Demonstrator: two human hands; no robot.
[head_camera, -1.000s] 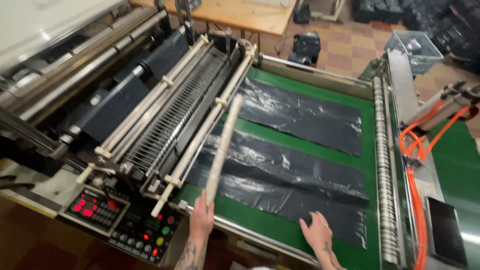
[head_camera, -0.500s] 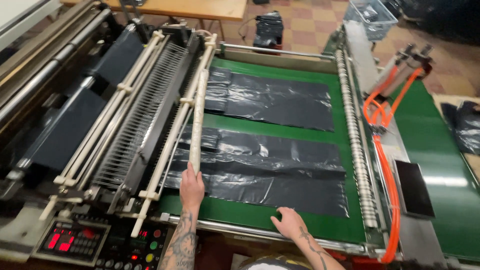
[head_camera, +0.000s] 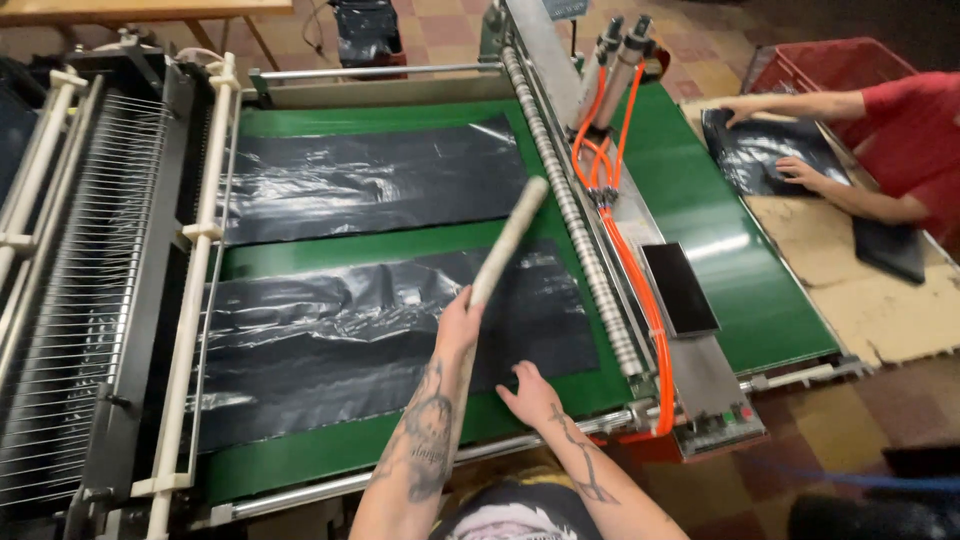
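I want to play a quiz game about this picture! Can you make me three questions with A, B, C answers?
1. Where does the right hand rest?
A. on the near black plastic sheet
B. on the orange hoses
C. on the floor

2. What colour is the belt?
A. blue
B. green
C. yellow

3. The pale stick is:
A. lying flat
B. snapped in two
C. held up by the left hand

Answers: 1 A, its palm lies flat on the sheet. 2 B, green shows around both sheets. 3 C, the fingers wrap its lower end.

The stick (head_camera: 508, 242) has swung rightward over the bags (head_camera: 380, 330).
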